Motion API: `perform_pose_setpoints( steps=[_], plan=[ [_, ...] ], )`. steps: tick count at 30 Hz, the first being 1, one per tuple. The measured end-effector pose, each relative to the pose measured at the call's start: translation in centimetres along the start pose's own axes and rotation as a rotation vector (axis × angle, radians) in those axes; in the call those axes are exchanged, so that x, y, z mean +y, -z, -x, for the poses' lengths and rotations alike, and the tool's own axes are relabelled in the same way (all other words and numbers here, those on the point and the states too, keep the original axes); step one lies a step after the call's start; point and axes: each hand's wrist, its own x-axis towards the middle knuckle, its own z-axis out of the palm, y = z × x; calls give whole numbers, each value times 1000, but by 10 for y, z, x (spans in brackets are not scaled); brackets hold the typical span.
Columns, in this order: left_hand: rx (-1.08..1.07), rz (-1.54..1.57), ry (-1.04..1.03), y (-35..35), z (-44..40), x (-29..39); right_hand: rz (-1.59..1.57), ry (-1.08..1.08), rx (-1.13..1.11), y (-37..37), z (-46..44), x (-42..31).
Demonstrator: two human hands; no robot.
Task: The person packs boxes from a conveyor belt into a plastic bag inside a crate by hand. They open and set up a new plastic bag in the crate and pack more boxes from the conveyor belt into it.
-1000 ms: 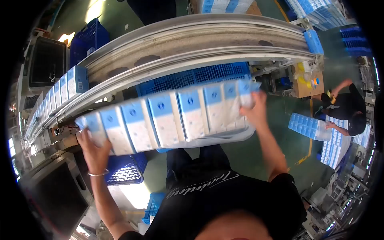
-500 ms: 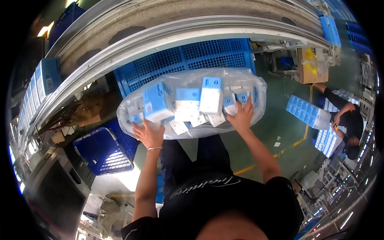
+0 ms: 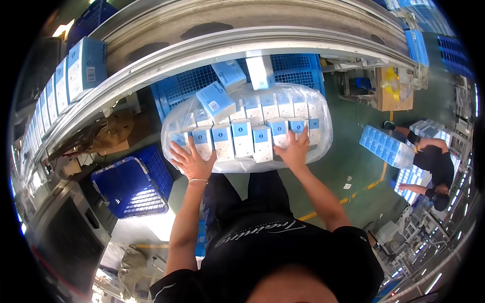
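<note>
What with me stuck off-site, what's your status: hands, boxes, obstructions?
Left hand, right hand: grip open, both on front row of boxes. Row stands in clear bag. Tilted box partly hides back row.

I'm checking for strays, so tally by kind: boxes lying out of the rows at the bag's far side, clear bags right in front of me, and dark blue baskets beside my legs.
Out-of-row boxes: 3, one blurred
Clear bag: 1
Dark blue basket: 1
Total: 5
</note>
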Motion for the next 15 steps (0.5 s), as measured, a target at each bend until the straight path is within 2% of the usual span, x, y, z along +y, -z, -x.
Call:
perform_pose_setpoints(
  steps=[2,3,4,6,7,9,11,14,15],
  plan=[
    [300,-73,-505,1,-2,-8,-32,13,3,0,1,2],
    [225,-88,-708,-1,-3,-5,-30,14,2,0,2,2],
    [163,-58,-803,-7,-3,3,-36,19,23,-2,4,1],
    [14,-134,-854,-19,-8,21,-42,26,46,-7,10,-1],
    [14,-133,-854,-18,-5,18,-68,58,78,-9,14,1],
    [-117,-201,-849,-19,6,14,-85,112,114,-7,16,1],
    [-78,-209,-862,-19,13,-2,-50,56,-4,-8,30,-9],
    [-53,-178,-861,-14,9,-22,-64,43,-49,-7,33,-20],
    [19,-114,-822,-12,4,-31,-32,72,-60,-6,32,-17]
  ],
)
